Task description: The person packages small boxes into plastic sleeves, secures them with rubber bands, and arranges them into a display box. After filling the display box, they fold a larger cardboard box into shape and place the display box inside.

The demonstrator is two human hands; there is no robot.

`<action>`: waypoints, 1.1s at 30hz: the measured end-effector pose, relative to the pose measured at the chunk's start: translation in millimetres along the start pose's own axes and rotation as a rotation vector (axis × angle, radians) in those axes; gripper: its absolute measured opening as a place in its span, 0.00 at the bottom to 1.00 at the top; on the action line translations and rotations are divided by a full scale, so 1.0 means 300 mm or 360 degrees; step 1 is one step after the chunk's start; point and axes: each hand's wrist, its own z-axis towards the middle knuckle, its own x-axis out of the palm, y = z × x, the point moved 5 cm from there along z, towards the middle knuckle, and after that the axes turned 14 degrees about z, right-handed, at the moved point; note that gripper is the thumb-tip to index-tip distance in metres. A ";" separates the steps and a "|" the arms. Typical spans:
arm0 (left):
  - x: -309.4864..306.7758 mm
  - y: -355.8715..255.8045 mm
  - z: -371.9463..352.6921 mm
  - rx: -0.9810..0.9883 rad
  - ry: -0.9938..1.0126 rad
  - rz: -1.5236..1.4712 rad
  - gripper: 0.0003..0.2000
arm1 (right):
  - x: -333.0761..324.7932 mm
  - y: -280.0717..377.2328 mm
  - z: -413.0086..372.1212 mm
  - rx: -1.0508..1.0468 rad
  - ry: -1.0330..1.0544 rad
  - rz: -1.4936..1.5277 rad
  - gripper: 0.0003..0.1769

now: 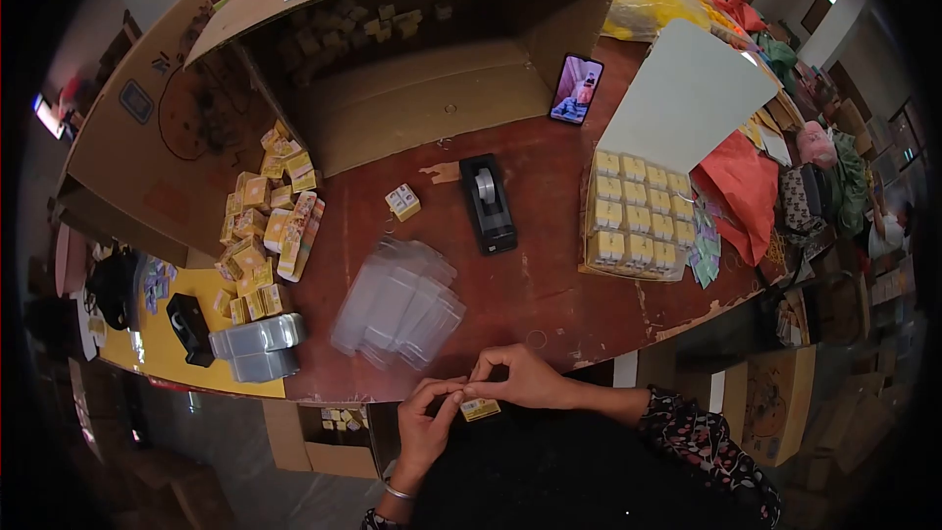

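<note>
Just past the table's front edge, a small yellow-and-white box [482, 409] shows below my fingertips. My left hand [428, 422] is closed at the box's left side, its thumb and fingers pinched together. From the right, my right hand [522, 379] reaches over the box with thumb and forefinger pinched. Whatever lies in that pinch is too small to make out. Beyond my hands, a loose pile of clear plastic sleeves [400, 306] lies on the red table [549, 299]. A black tape dispenser [488, 204] and a single small box [402, 202] sit farther back.
A large open cardboard box [392, 128] holds small boxes at the back. Small yellow boxes [257, 226] are heaped at left, near clear plastic packs [257, 345] and another dispenser [188, 330]. At right stand a filled carton [636, 211] and a propped phone [576, 88].
</note>
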 end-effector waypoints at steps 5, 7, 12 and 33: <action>-0.003 0.000 0.005 0.0079 -0.0006 -0.0057 0.04 | 0.004 -0.009 0.000 -0.0338 0.0024 -0.0073 0.09; -0.001 0.023 0.003 0.0073 0.0004 -0.0137 0.04 | 0.003 -0.024 -0.012 -0.0438 0.0091 -0.0066 0.08; 0.032 0.070 -0.045 -0.0037 0.0235 -0.0517 0.14 | -0.024 -0.063 -0.049 -0.0648 0.0058 -0.0086 0.08; -0.053 -0.027 0.101 0.0297 -0.0131 -0.0769 0.15 | -0.530 0.126 0.318 -0.0591 -0.1151 -0.0421 0.14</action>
